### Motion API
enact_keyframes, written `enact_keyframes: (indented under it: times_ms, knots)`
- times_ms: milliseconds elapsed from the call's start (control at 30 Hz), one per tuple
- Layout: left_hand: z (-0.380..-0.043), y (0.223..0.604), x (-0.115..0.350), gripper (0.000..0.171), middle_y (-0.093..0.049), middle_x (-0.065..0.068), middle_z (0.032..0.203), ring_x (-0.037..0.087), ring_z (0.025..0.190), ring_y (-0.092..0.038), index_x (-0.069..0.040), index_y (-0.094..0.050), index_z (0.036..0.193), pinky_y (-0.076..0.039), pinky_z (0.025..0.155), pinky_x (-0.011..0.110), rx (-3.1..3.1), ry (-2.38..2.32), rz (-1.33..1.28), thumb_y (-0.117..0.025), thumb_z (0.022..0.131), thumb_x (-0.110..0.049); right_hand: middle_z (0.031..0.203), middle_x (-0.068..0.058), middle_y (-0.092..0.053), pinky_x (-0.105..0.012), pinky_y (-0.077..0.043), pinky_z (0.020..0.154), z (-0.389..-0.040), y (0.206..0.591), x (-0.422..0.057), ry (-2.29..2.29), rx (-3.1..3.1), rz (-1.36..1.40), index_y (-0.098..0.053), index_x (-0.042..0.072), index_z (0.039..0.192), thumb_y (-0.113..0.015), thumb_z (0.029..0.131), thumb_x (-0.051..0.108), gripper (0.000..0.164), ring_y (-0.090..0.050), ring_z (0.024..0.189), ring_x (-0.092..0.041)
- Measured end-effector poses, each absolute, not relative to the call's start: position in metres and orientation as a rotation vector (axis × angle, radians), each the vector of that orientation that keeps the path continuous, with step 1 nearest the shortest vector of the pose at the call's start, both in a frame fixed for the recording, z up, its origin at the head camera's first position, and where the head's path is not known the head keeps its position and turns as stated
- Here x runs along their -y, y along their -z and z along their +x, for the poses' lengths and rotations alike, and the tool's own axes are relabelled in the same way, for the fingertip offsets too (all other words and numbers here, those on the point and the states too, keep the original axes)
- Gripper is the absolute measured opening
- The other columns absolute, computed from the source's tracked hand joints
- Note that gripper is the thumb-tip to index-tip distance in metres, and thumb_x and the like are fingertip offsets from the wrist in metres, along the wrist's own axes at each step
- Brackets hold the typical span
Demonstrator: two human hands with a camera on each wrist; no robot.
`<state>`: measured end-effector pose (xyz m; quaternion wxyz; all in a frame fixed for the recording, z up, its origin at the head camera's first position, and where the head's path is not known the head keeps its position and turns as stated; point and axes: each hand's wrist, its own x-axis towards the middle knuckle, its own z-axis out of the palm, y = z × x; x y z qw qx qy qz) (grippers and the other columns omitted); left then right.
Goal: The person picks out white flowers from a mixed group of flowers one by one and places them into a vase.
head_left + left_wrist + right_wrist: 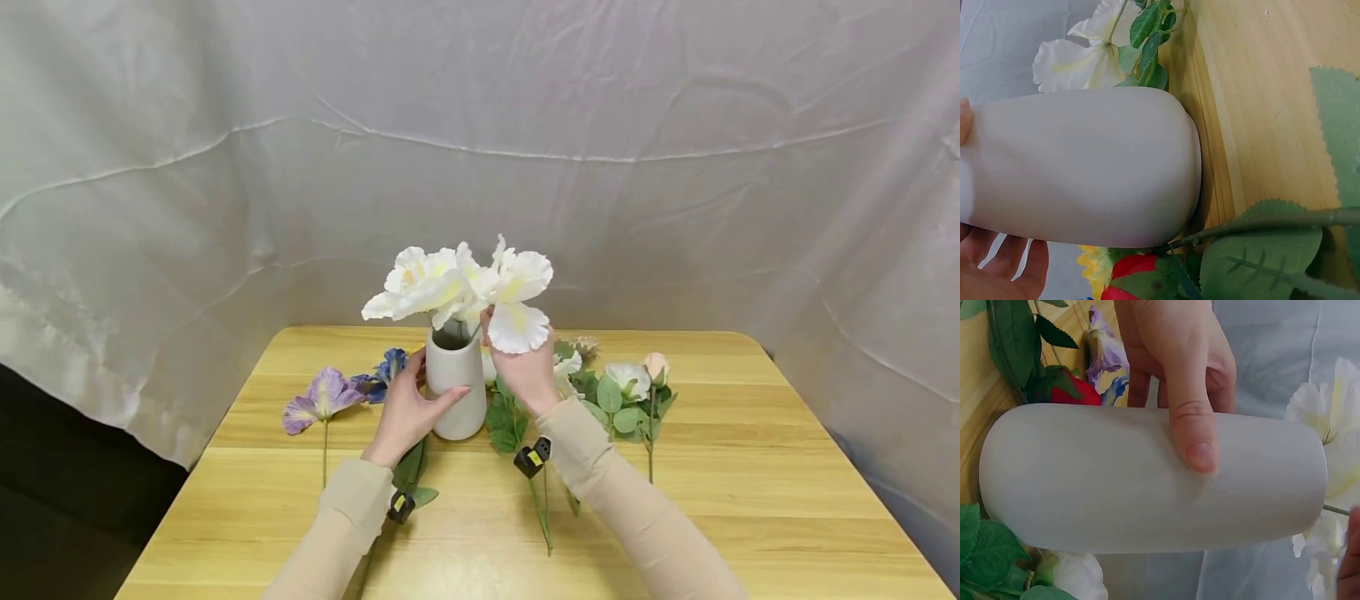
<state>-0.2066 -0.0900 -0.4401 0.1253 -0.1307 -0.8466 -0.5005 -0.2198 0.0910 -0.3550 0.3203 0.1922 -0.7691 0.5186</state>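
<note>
A white vase (461, 396) stands upright on the wooden table. My left hand (408, 414) holds it from the left, its thumb (1194, 425) laid across the front and the other fingers round the far side. White flowers (420, 279) with yellowish centres lean out over the mouth. At the right of the rim my right hand (527, 373) pinches a flower stem (1337, 510) that slants into the vase. A broad white bloom (519, 327) hangs over this hand and hides its fingertips in the head view; only a little of the hand shows in the right wrist view.
Left of the vase lie a purple flower (326, 397) and a blue flower (390, 367). A red rose (1075, 390) lies close by its base. On the right are leafy stems, a white rose (630, 381) and a pale pink bud (656, 367). Grey cloth (480, 200) hangs behind the table.
</note>
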Motion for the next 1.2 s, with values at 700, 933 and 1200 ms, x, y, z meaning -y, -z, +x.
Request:
enact_keyframes:
  times_ms: [700, 933, 1200]
  knots:
    - [-0.206, 0.441, 0.090, 0.082, -0.061, 0.019, 0.136, 0.036, 0.117, -0.066, -0.006, -0.044, 0.149, -0.058, 0.095, 0.050, 2.433, 1.459, -0.395, -0.083, 0.083, -0.035, 0.102, -0.022, -0.071, -0.015, -0.052, 0.076, -0.218, 0.390, -0.094, -1.889, 2.096, 0.294, -0.069, -0.007, 0.110, -0.071, 0.087, 0.001, 0.025, -0.061, 0.083, -0.001]
    - [-0.205, 0.439, 0.089, 0.082, -0.061, 0.018, 0.137, 0.035, 0.119, -0.065, -0.007, -0.044, 0.148, -0.057, 0.096, 0.050, 2.438, 1.475, -0.380, -0.084, 0.083, -0.034, 0.076, 0.001, -0.062, -0.021, -0.051, 0.058, -0.212, 0.403, -0.101, -2.041, 2.143, 0.232, -0.064, -0.009, 0.109, -0.063, 0.089, -0.007, 0.021, -0.058, 0.065, -0.008]
    - [-0.205, 0.439, 0.089, 0.082, -0.061, 0.018, 0.137, 0.034, 0.119, -0.065, -0.007, -0.044, 0.149, -0.057, 0.095, 0.053, 2.443, 1.478, -0.363, -0.084, 0.083, -0.034, 0.078, 0.004, -0.065, -0.021, -0.052, 0.065, -0.207, 0.415, -0.118, -2.194, 2.235, 0.191, -0.060, -0.009, 0.119, -0.061, 0.095, -0.002, 0.025, -0.060, 0.067, -0.009]
